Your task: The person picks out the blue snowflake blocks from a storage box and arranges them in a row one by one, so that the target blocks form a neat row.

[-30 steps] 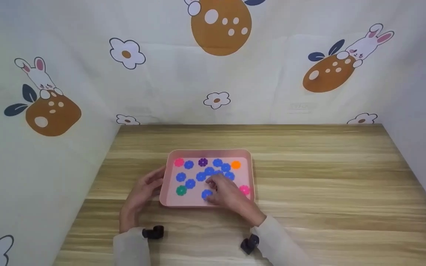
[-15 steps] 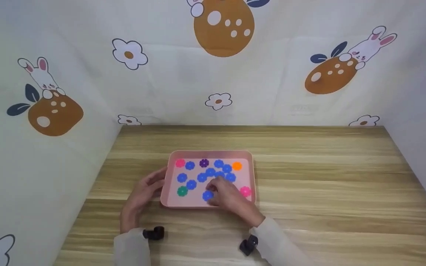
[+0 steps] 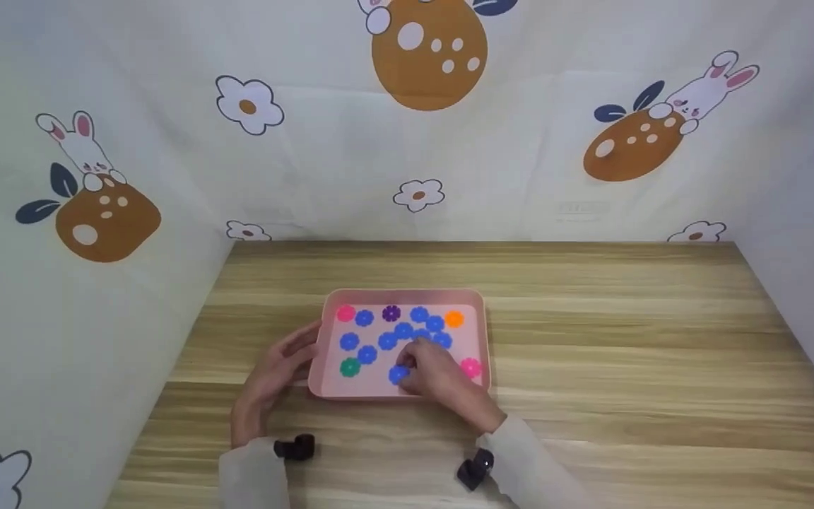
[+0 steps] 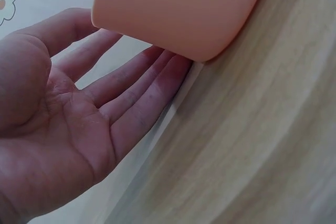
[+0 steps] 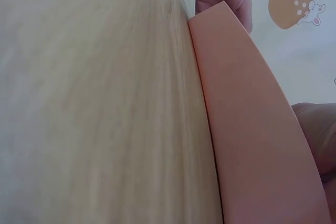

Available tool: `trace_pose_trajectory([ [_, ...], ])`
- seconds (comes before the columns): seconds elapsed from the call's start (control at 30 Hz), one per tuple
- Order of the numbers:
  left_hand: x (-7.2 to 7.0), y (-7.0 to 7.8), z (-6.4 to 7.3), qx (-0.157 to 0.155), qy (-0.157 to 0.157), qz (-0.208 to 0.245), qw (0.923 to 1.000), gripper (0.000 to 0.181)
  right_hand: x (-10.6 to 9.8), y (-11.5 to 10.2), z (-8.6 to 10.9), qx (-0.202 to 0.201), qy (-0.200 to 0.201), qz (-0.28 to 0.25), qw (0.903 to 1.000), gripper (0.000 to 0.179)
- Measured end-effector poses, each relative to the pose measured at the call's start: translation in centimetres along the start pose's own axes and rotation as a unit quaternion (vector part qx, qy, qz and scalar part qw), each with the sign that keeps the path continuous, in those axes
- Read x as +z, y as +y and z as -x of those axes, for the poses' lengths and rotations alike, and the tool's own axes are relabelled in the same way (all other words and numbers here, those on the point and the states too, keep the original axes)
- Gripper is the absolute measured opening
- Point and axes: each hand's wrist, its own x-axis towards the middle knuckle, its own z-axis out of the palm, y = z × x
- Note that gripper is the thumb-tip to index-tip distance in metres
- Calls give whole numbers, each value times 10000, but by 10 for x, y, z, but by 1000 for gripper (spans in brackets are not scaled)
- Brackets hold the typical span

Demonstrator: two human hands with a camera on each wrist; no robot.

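Observation:
A pink tray (image 3: 479,318) holds flower-shaped plastic discs, several of them blue. My left hand (image 3: 273,375) rests against the tray's left side; in the left wrist view its long, relaxed fingers (image 4: 131,85) reach to the outer wall and their tips go out of sight behind it. Over the tray's front right part my right hand (image 3: 435,371) has its fingers bent, the thumb side at the right edge of a blue flower disc (image 3: 398,374). Whether it pinches that disc cannot be made out. The right wrist view shows mainly the tray's outer wall (image 5: 252,119), which hides most of this hand.
Also in the tray lie a green disc (image 3: 350,367), a purple disc (image 3: 391,313), an orange disc (image 3: 454,319) and two pink ones. The tray stands on a wood-grain table (image 3: 612,332), with a printed curtain (image 3: 322,155) behind it.
My right hand's fingers have drawn slightly closer together beside the blue disc, which stays in its place in the tray. The left hand stays against the tray. The head view has shifted a little.

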Motion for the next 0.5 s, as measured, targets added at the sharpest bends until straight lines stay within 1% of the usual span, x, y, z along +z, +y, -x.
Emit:
trace_pose_trajectory([
  [0.23,-1,-2,-3,73,-116,113,9998,51,0,-2,2,60,82,503,9987,22],
  [0.5,-3,-4,-2,66,-104,104,9999,51,2,-4,4,149,27,600,9981,24],
])
